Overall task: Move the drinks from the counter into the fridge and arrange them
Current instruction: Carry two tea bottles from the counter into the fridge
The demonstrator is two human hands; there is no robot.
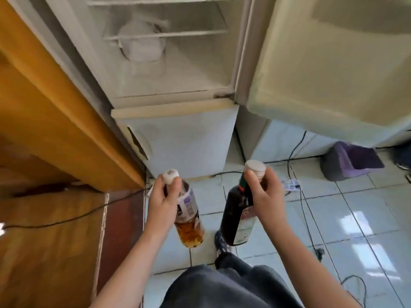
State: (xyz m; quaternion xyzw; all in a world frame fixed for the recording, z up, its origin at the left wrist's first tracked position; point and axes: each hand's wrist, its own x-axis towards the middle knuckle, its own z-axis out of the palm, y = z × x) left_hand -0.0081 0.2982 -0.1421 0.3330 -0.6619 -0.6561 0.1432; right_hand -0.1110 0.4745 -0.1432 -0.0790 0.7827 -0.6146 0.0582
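The amber bottle (189,221) hangs from the left hand (162,202) and the dark bottle (236,221) from the right hand (265,197), each gripped at the neck. The open fridge (175,85) stands at twelve o'clock. Each bottle is best set upright on its wire shelf (169,34), one at a time.

Glossy pale tiled floor (360,221), dark grout lines. Black cables (308,221) trail across it to a white power strip (290,184). A grey bin (333,165) with purple liner sits near a white unit (280,141).
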